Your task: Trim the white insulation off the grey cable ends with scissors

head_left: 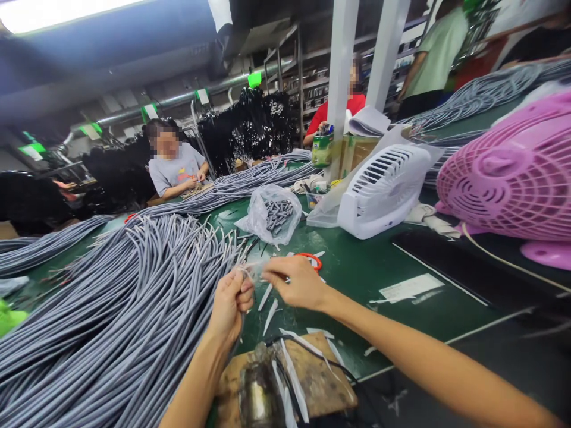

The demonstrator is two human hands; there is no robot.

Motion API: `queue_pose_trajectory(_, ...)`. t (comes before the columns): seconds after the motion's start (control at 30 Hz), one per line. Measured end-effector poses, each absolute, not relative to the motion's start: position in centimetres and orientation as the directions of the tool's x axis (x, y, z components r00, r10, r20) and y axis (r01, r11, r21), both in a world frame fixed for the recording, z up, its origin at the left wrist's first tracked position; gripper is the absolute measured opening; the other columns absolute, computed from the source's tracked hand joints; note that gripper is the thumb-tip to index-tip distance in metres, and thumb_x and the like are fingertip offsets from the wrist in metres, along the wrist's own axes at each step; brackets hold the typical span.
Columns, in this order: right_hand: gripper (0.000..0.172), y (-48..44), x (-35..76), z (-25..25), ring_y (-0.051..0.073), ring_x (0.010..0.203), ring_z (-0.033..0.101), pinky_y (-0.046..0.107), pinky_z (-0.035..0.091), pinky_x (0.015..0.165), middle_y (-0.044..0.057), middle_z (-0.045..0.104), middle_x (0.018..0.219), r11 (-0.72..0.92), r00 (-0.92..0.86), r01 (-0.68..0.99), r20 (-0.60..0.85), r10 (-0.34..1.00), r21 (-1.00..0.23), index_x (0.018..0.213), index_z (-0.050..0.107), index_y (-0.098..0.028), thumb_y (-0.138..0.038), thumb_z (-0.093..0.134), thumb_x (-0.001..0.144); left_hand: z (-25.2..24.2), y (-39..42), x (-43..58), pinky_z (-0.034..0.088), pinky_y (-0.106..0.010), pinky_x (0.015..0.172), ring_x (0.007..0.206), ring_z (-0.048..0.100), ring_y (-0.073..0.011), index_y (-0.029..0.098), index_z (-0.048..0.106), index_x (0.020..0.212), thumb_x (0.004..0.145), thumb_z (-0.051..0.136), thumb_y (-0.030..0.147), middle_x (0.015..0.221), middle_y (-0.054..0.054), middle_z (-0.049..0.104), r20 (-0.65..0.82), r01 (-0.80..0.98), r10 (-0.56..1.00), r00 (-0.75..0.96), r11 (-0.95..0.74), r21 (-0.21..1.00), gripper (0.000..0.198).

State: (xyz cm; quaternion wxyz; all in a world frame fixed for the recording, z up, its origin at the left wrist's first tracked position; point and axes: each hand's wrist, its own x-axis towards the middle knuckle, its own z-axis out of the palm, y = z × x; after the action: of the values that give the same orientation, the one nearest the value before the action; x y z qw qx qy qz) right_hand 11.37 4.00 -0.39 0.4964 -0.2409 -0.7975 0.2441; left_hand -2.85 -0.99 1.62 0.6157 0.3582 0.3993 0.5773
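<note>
My left hand [232, 300] is closed around the end of a grey cable, with thin pale strands showing above the thumb. Just to its right, my right hand [295, 281] has its thumb and fingers pinched together by those strands. What sits in that pinch is too blurred to make out. A large bundle of grey cables [147, 297] with stripped, pale ends spreads out left of my hands. Red-handled scissors [312, 259] lie partly hidden behind my right hand. White strips [270, 317] are scattered on the green tabletop [339, 321] below the hands.
A clear bag of small grey pieces [276, 217] lies beyond my hands. To the right stand a white fan [386, 190] and a pink fan [508, 172]. A wooden board [316, 380] with a metal cylinder [259, 395] is nearest me. A person [176, 166] works across the table.
</note>
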Motion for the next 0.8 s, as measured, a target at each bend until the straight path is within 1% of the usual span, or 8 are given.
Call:
queue_pose_trajectory(0.03, 0.028, 4.3, 11.5, -0.2, 0.009, 0.045, 0.034, 0.023, 0.026, 0.046, -0.003, 0.042, 0.049, 0.701, -0.326, 0.140, 0.636, 0.700, -0.699, 0.057, 0.054, -0.018, -0.034, 0.054, 0.080, 1.7, -0.9, -2.9, 0.005, -0.012, 0.035, 0.038, 0.010, 0.0020, 0.015, 0.043, 0.065, 0.050, 0.079, 0.043, 0.049, 0.011, 0.032, -0.069, -0.422, 0.998, -0.002, 0.062, 0.904, 0.048)
queue_pose_trajectory(0.1, 0.028, 4.5, 11.9, 0.2, 0.008, 0.043, 0.032, 0.022, 0.025, 0.043, -0.005, 0.038, 0.048, 0.579, -0.245, 0.034, 0.555, 0.795, -0.814, 0.066, 0.057, -0.017, -0.043, 0.057, 0.077, 1.9, -0.9, -3.0, 0.005, -0.011, 0.036, 0.038, 0.010, 0.0017, 0.015, 0.044, 0.067, 0.050, 0.079, 0.043, 0.049, 0.011, 0.032, -0.061, -0.406, 0.998, -0.025, 0.046, 0.913, 0.048)
queue_pose_trajectory(0.2, 0.032, 4.1, 11.9, 0.8, 0.008, 0.043, 0.036, 0.020, 0.028, 0.042, -0.005, 0.042, 0.051, 0.487, -0.280, -0.144, 0.508, 0.815, -0.861, 0.084, 0.061, -0.017, -0.047, 0.060, 0.073, 1.9, -1.1, -2.8, 0.005, -0.012, 0.036, 0.037, 0.012, 0.0015, 0.015, 0.049, 0.075, 0.050, 0.077, 0.043, 0.049, 0.010, 0.035, -0.095, -0.358, 0.995, -0.011, 0.085, 0.930, 0.047)
queue_pose_trajectory(0.3, 0.030, 3.7, 11.7, 1.0, 0.009, 0.046, 0.043, 0.021, 0.032, 0.044, -0.002, 0.050, 0.053, 0.473, -0.281, -0.182, 0.507, 0.815, -0.862, 0.077, 0.063, -0.017, -0.047, 0.058, 0.075, 1.7, -1.3, -2.4, 0.008, -0.013, 0.037, 0.037, 0.014, 0.0009, 0.014, 0.054, 0.079, 0.050, 0.077, 0.041, 0.047, 0.011, 0.031, -0.094, -0.293, 0.995, 0.026, 0.097, 0.951, 0.046)
queue_pose_trajectory(0.5, 0.032, 4.0, 11.8, 0.7, 0.010, 0.046, 0.045, 0.022, 0.034, 0.045, -0.001, 0.051, 0.051, 0.446, -0.273, -0.203, 0.488, 0.829, -0.872, 0.068, 0.061, -0.015, -0.047, 0.060, 0.074, 1.5, -1.7, -2.4, 0.008, -0.017, 0.036, 0.037, 0.013, -0.0004, 0.014, 0.051, 0.060, 0.053, 0.076, 0.045, 0.043, 0.011, 0.024, -0.102, -0.163, 0.978, 0.180, 0.132, 0.978, 0.040)
queue_pose_trajectory(0.7, 0.034, 4.4, 11.6, 0.4, 0.009, 0.044, 0.044, 0.022, 0.034, 0.045, -0.003, 0.049, 0.048, 0.391, -0.286, -0.217, 0.441, 0.851, -0.894, 0.058, 0.055, -0.015, -0.045, 0.063, 0.072, 1.0, -2.2, -2.2, 0.015, -0.021, 0.040, 0.040, 0.027, -0.0037, 0.012, 0.052, 0.045, 0.058, 0.075, 0.040, 0.043, 0.004, 0.036, -0.127, 0.138, 0.914, 0.386, 0.079, 0.987, 0.038)
queue_pose_trajectory(0.73, 0.034, 4.5, 11.6, 0.5, 0.008, 0.045, 0.044, 0.022, 0.034, 0.045, -0.003, 0.048, 0.048, 0.382, -0.280, -0.216, 0.432, 0.857, -0.899, 0.057, 0.055, -0.015, -0.045, 0.063, 0.072, 1.0, -2.3, -2.2, 0.015, -0.021, 0.041, 0.041, 0.027, -0.0039, 0.011, 0.056, 0.047, 0.060, 0.074, 0.038, 0.043, 0.004, 0.035, -0.138, 0.184, 0.906, 0.400, 0.067, 0.981, 0.035)
queue_pose_trajectory(0.8, 0.032, 4.6, 11.6, 0.5, 0.009, 0.047, 0.048, 0.022, 0.037, 0.047, -0.003, 0.050, 0.050, 0.353, -0.275, -0.233, 0.409, 0.870, -0.906, 0.061, 0.057, -0.015, -0.045, 0.063, 0.071, 0.9, -2.2, -2.2, 0.013, -0.020, 0.041, 0.041, 0.023, -0.0034, 0.009, 0.067, 0.068, 0.063, 0.072, 0.035, 0.042, 0.007, 0.030, -0.150, 0.206, 0.916, 0.371, 0.077, 0.976, 0.027)
